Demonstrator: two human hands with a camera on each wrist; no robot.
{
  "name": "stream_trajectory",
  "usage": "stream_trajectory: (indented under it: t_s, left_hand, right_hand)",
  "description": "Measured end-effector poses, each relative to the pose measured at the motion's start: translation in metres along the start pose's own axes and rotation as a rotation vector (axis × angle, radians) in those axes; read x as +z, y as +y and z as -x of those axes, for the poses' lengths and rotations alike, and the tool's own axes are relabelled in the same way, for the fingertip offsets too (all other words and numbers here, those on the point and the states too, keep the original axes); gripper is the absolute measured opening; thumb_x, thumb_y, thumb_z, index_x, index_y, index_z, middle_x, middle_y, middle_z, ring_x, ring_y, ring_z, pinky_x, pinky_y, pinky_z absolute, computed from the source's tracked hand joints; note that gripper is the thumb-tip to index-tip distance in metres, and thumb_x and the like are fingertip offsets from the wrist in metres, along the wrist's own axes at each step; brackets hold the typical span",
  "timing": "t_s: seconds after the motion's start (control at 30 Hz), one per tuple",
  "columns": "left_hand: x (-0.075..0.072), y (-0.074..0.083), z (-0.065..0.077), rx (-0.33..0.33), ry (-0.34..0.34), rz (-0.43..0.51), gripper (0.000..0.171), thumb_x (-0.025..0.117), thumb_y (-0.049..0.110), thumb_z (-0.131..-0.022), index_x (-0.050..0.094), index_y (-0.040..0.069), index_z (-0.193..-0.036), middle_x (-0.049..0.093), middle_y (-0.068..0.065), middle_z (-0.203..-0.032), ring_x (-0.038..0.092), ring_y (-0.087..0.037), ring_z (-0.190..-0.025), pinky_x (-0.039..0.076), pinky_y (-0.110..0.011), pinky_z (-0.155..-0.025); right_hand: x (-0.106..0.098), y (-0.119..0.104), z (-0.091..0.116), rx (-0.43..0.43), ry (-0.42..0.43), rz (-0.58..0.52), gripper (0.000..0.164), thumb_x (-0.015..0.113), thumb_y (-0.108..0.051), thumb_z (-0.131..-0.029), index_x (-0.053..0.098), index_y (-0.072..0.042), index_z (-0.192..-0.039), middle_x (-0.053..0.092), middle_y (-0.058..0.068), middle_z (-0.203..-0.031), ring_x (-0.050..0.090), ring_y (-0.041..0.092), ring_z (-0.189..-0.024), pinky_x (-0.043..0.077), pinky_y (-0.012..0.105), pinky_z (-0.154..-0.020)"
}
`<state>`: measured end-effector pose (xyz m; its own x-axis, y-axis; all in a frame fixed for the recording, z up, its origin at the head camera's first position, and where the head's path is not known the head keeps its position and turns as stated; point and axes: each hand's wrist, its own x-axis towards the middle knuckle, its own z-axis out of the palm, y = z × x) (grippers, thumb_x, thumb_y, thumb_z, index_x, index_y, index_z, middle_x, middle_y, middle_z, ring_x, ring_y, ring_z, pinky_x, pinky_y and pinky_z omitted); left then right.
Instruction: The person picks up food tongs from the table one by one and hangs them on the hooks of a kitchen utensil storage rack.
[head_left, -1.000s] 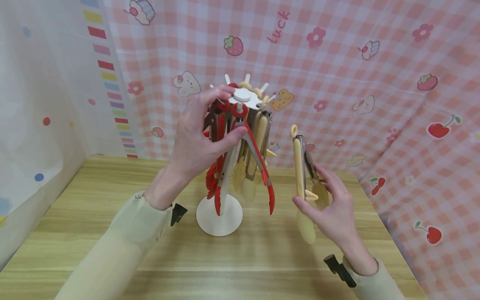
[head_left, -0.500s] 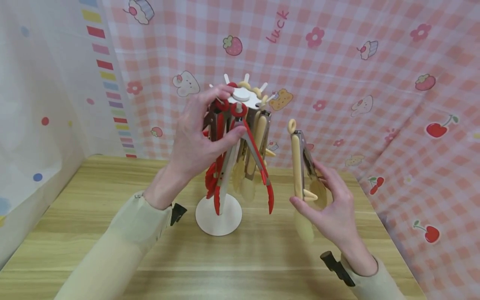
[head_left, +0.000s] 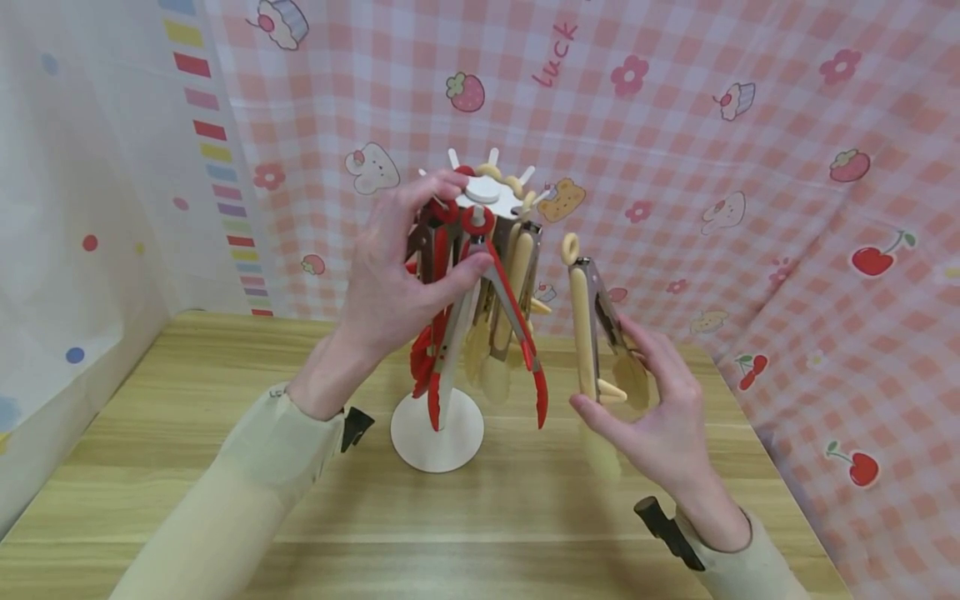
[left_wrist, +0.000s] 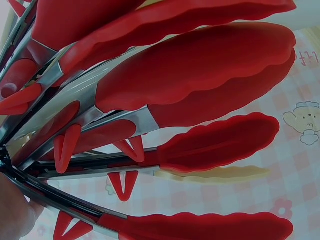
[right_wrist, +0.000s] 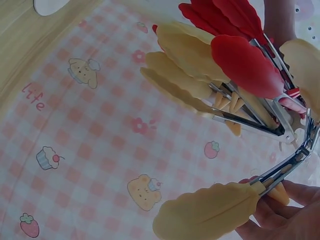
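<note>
In the head view a white utensil rack [head_left: 437,442] stands upright on its round base, with red tongs [head_left: 537,387] and cream tongs [head_left: 498,379] hanging from its top hooks. My left hand [head_left: 393,279] grips the rack's upper part, its fingertips at the top disc and its thumb against the front red tongs. My right hand [head_left: 660,417] holds a separate pair of cream tongs [head_left: 582,325] to the right of the rack, ring end up, between thumb and fingers; the arms are spread partly apart. The right wrist view shows one broad scalloped tip [right_wrist: 207,212] of these tongs.
The rack stands on a wooden table [head_left: 337,525]. A pink checked cloth [head_left: 675,150] with printed figures hangs behind and at the right, and a white dotted cloth [head_left: 75,250] at the left. White hooks [head_left: 493,157] stick out around the rack's top.
My right hand has moved a little left with the cream tongs, bringing their ring end closer to the rack. My left hand and the rack stay where they were.
</note>
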<state>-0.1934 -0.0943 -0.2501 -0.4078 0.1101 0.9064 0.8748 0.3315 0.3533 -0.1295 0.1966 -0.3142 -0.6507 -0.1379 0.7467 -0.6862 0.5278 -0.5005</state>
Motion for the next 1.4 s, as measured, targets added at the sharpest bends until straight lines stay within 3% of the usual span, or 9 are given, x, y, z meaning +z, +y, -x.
stream_trajectory:
  t_s: [0.23, 0.53, 0.83, 1.0, 1.17, 1.4]
  left_hand:
    - [-0.001, 0.000, 0.000, -0.006, -0.003, -0.012, 0.058, 0.081, 0.015, -0.088, 0.051, 0.003, -0.136, 0.063, -0.019, -0.138, 0.058, -0.028, -0.127, 0.053, -0.019, -0.088]
    - [-0.001, 0.001, 0.000, -0.011, -0.008, -0.015, 0.059, 0.081, 0.016, -0.088, 0.051, 0.002, -0.137, 0.062, -0.019, -0.139, 0.058, -0.028, -0.128, 0.055, -0.018, -0.089]
    - [-0.001, 0.001, 0.000, -0.003, 0.003, -0.009, 0.058, 0.081, 0.017, -0.088, 0.052, 0.002, -0.136, 0.064, -0.019, -0.137, 0.057, -0.029, -0.126, 0.051, -0.018, -0.086]
    - [-0.001, 0.002, 0.000, -0.006, -0.003, -0.009, 0.058, 0.081, 0.016, -0.087, 0.052, 0.003, -0.136, 0.063, -0.019, -0.138, 0.057, -0.029, -0.125, 0.052, -0.018, -0.086]
    - [-0.001, 0.002, 0.000, -0.005, -0.004, 0.000, 0.058, 0.081, 0.016, -0.088, 0.052, 0.003, -0.136, 0.063, -0.019, -0.138, 0.057, -0.028, -0.124, 0.051, -0.017, -0.082]
    - [0.000, 0.001, 0.000, -0.007, -0.003, -0.003, 0.058, 0.081, 0.016, -0.088, 0.051, 0.003, -0.137, 0.063, -0.019, -0.138, 0.057, -0.029, -0.124, 0.052, -0.017, -0.084]
  right_hand:
    - [0.001, -0.005, -0.004, -0.020, -0.008, 0.030, 0.092, 0.093, -0.011, -0.062, 0.059, -0.006, -0.147, 0.069, 0.024, -0.126, 0.058, -0.001, -0.118, 0.047, 0.013, -0.100]
    - [0.003, -0.011, -0.010, -0.077, 0.012, 0.020, 0.085, 0.088, -0.049, -0.079, 0.060, -0.006, -0.147, 0.069, 0.024, -0.123, 0.057, 0.000, -0.118, 0.045, 0.016, -0.100]
    - [0.002, -0.016, -0.014, -0.043, -0.009, 0.054, 0.091, 0.078, -0.067, -0.082, 0.058, -0.009, -0.149, 0.067, 0.024, -0.129, 0.056, 0.000, -0.121, 0.044, 0.016, -0.102]
    - [0.003, -0.017, -0.017, -0.049, -0.021, 0.072, 0.090, 0.084, -0.059, -0.081, 0.057, -0.008, -0.150, 0.067, 0.024, -0.130, 0.057, 0.003, -0.122, 0.044, 0.016, -0.103]
    - [0.003, -0.018, -0.019, -0.047, -0.029, 0.084, 0.092, 0.094, -0.021, -0.066, 0.058, -0.009, -0.149, 0.068, 0.021, -0.131, 0.061, 0.012, -0.121, 0.044, 0.015, -0.104]
    - [0.003, -0.020, -0.022, -0.041, -0.034, 0.107, 0.094, 0.096, -0.019, -0.063, 0.058, -0.009, -0.149, 0.068, 0.019, -0.133, 0.063, 0.017, -0.121, 0.044, 0.016, -0.105]
